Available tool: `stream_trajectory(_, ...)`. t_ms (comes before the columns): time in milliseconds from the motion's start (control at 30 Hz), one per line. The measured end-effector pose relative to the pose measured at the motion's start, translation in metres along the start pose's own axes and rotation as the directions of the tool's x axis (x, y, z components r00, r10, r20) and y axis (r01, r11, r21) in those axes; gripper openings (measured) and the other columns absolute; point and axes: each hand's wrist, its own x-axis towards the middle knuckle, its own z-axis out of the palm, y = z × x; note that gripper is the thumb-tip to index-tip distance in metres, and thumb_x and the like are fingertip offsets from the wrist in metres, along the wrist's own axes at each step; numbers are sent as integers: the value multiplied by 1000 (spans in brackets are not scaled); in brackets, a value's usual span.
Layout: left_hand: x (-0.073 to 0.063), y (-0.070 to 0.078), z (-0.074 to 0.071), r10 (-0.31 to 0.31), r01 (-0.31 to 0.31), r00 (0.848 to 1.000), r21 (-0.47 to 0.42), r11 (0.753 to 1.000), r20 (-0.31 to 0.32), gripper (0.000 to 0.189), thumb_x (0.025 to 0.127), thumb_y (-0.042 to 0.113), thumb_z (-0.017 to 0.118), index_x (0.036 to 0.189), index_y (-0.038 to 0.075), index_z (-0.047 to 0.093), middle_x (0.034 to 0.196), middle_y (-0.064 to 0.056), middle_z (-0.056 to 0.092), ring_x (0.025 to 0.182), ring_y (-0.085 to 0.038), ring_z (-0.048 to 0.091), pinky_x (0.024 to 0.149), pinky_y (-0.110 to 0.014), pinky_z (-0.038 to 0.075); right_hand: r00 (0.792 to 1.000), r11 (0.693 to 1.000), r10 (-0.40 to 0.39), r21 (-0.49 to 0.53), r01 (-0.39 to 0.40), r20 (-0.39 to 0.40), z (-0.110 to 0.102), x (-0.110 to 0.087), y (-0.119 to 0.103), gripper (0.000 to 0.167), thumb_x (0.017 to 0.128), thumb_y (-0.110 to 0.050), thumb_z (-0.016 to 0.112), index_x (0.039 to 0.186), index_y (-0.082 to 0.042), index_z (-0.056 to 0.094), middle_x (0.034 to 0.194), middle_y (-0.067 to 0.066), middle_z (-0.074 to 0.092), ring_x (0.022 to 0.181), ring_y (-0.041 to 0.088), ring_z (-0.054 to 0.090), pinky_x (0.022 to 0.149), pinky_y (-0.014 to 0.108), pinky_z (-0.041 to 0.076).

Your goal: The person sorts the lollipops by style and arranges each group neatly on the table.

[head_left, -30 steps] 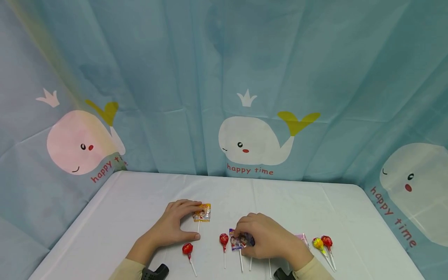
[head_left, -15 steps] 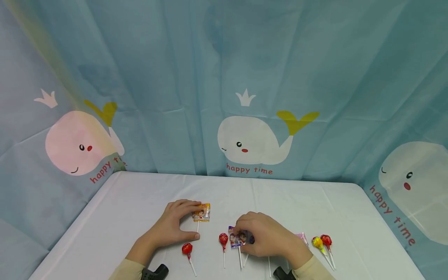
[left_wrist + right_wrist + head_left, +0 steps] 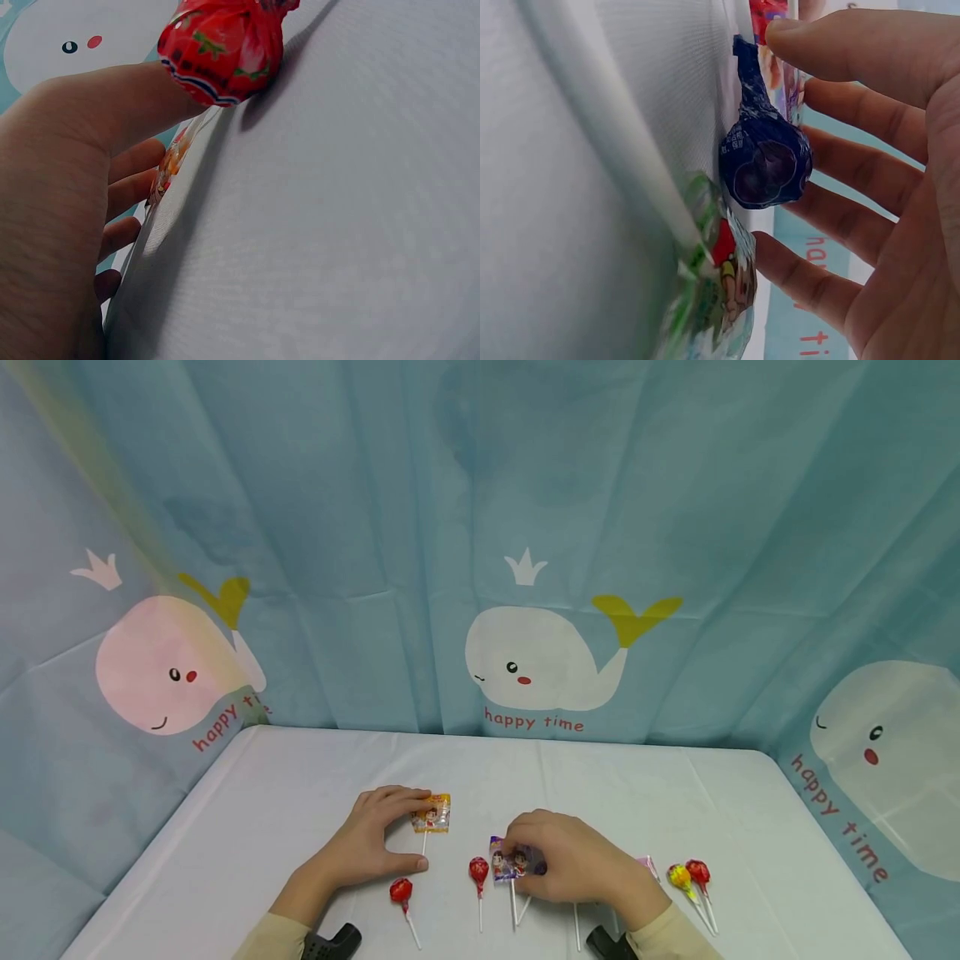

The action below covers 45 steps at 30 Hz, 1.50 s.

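On the white table, my left hand (image 3: 375, 835) rests beside a lollipop in a flat orange wrapper (image 3: 437, 815). Its fingers touch the wrapper and the thumb lies by the stick. A round red lollipop (image 3: 401, 890) lies just below that hand and looms large in the left wrist view. My right hand (image 3: 573, 856) pinches a flat purple-wrapped lollipop (image 3: 510, 865) between thumb and fingers. Under this palm sits a round dark blue lollipop (image 3: 765, 165), its stick slanting out. Nearer the right wrist camera is a green-edged clear wrapper (image 3: 724, 281) with a white stick.
Another red lollipop (image 3: 478, 870) stands between the two hands. To the right lie a yellow lollipop (image 3: 681, 878) and a red one (image 3: 698, 872), side by side. A pink wrapper (image 3: 648, 865) peeks out behind the right wrist. A whale-print curtain (image 3: 360, 527) hangs behind the table.
My right hand has shifted slightly away from me, and the purple-wrapped lollipop with it. The blue lollipop's stick has swung to slant left. My left hand keeps its place.
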Motion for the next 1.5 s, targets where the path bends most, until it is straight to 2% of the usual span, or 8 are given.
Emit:
stream_trajectory(300, 2, 0, 1, 13, -13, 1000, -1, 1000, -5, 78, 76, 60, 94, 146, 35, 69, 155, 14, 59, 146, -23, 46, 118, -61, 32, 1000, 1000, 6, 1, -6, -28, -1, 0, 2, 26, 91, -21, 84, 116, -27, 76, 117, -21, 67, 109, 3, 62, 101, 34, 56)
stream_trajectory(700, 1, -1, 1, -1, 1, 1000, 4, 1000, 2, 77, 78, 62, 93, 146, 37, 69, 156, 16, 58, 146, -23, 45, 118, -63, 32, 999, 1000, -10, -17, 9, -53, -6, 5, 1, 25, 91, -20, 83, 114, -24, 75, 113, -19, 68, 107, 4, 64, 100, 34, 57)
stream_trajectory(933, 1, -1, 2, -2, 2, 1000, 11, 1000, -4, 76, 79, 63, 91, 146, 37, 69, 156, 17, 57, 146, -23, 46, 117, -63, 33, 996, 999, -48, -29, 46, -79, -10, 13, -3, 26, 89, -18, 83, 114, -23, 76, 111, -18, 70, 106, 5, 66, 99, 33, 56)
stream_trajectory(1333, 3, -3, 3, 25, -25, 1000, 8, 1000, -18, 77, 78, 64, 92, 147, 38, 68, 155, 17, 58, 146, -22, 46, 116, -61, 32, 996, 999, -34, -29, 32, -83, -13, 24, -7, 26, 88, -17, 84, 113, -23, 76, 108, -19, 70, 104, 4, 65, 98, 33, 56)
stream_trajectory(1500, 1, -3, 2, 17, -17, 1000, 15, 1000, -17, 77, 78, 64, 91, 146, 38, 69, 155, 17, 58, 145, -22, 46, 116, -61, 33, 996, 999, -22, -38, 18, -86, -13, 26, -8, 26, 88, -18, 83, 113, -23, 77, 108, -20, 70, 106, 5, 66, 100, 34, 56)
